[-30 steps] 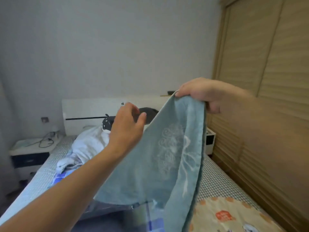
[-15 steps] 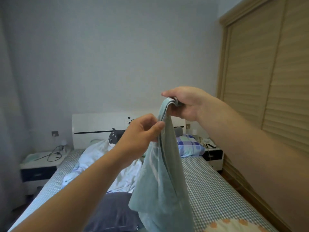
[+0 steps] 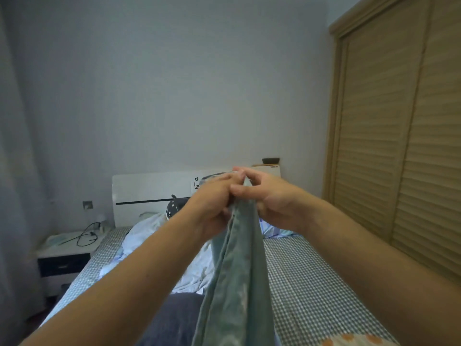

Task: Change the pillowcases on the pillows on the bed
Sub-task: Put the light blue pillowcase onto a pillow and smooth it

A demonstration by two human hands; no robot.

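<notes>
Both hands pinch the pillowcase top edge, centre frame

Left hand (image 3: 212, 206) and right hand (image 3: 272, 198) meet on the pillowcase (image 3: 239, 270), likely matching corners; it hangs folded over the bed (image 3: 311, 283)

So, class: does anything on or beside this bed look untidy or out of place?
Yes. White bedding lies crumpled in a heap near the headboard rather than spread flat, and a black cable trails loosely across the nightstand.
</notes>
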